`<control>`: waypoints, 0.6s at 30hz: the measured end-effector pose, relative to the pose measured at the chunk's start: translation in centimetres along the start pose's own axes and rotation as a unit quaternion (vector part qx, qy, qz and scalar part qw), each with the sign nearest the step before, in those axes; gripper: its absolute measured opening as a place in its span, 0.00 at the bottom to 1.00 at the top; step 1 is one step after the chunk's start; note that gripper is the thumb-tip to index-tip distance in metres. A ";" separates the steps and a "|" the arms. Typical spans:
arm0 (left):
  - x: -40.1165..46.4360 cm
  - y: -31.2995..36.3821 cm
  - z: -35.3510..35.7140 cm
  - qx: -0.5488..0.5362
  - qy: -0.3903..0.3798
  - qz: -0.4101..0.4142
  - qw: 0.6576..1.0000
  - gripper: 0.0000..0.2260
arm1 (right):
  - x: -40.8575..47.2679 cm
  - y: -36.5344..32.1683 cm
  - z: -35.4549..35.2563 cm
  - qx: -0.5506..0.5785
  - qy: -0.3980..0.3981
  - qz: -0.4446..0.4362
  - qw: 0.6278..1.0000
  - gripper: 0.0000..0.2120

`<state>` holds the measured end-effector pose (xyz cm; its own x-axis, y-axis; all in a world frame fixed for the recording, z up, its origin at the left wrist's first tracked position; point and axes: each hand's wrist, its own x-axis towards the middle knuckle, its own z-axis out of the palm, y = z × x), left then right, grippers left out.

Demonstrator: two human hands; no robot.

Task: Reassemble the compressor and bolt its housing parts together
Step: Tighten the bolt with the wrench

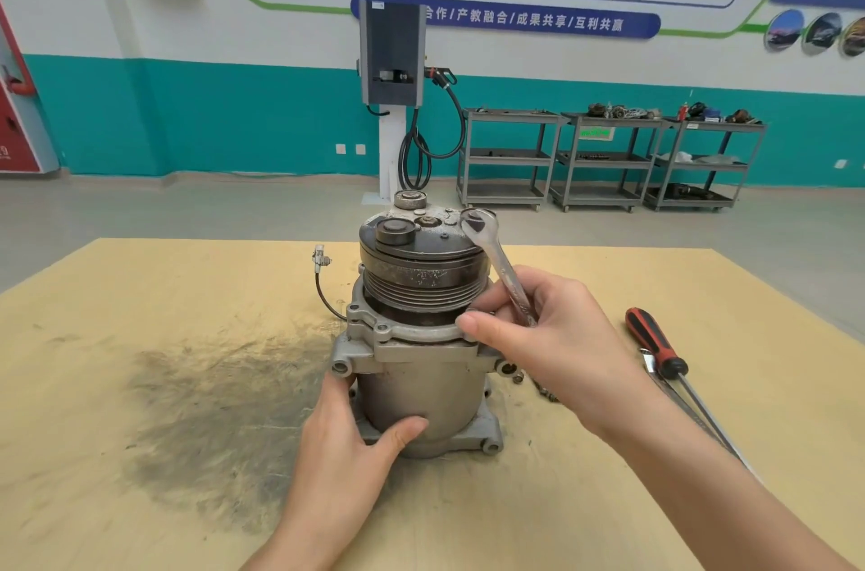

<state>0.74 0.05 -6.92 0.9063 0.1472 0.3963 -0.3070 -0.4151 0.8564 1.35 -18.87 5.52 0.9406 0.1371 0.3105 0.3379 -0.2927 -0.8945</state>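
The grey metal compressor (421, 402) stands upright in the middle of the table, its dark grooved pulley (421, 275) on top. My left hand (355, 434) grips the lower housing from the front left, thumb across the cylinder. My right hand (538, 336) holds a silver wrench (496, 261) by its lower shaft at the housing flange on the right. The wrench's open end points up beside the pulley's top. My right fingers hide the wrench's lower end and the flange spot under it. A black wire with a small connector (320, 263) hangs off the compressor's left side.
A red-and-black screwdriver (655, 345) lies on the table to the right with another thin tool beside it. Small loose parts (543, 390) sit by the compressor's right foot. A dark greasy smear (220, 406) covers the yellow table (140, 289) on the left.
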 end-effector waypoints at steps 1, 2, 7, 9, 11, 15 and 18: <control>0.0 0.0 0.0 0.000 0.000 0.000 1.000 0.29 | 0.0 0.0 0.2 -0.010 0.012 -0.009 1.000 0.08; 0.0 -0.1 0.0 -0.001 -0.001 0.000 1.000 0.29 | -0.1 0.1 0.4 -0.019 0.023 -0.020 0.999 0.10; 0.1 -0.3 0.0 -0.006 -0.001 -0.003 1.000 0.31 | -0.2 -0.3 0.4 -0.032 0.020 -0.027 0.999 0.11; 0.1 -0.4 0.1 -0.004 0.000 -0.003 1.000 0.31 | -0.3 -0.7 0.0 -0.048 0.001 -0.022 0.999 0.09; 0.1 -0.4 0.1 0.000 0.001 -0.003 1.000 0.30 | -0.3 -0.9 -0.3 -0.072 -0.005 -0.027 0.997 0.06; 0.1 -0.3 0.2 0.004 0.003 0.001 1.000 0.29 | -0.4 -0.7 0.1 -0.103 0.018 -0.050 0.993 0.07; 0.0 -0.3 0.2 0.004 0.006 -0.001 1.000 0.30 | -0.6 -0.5 0.7 -0.151 0.061 -0.076 0.984 0.14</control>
<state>0.91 0.04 -7.22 0.9033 0.1585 0.3988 -0.3030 -0.4223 0.8543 0.62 -18.10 5.54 0.8692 0.0923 0.4858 0.4517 -0.5481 -0.7040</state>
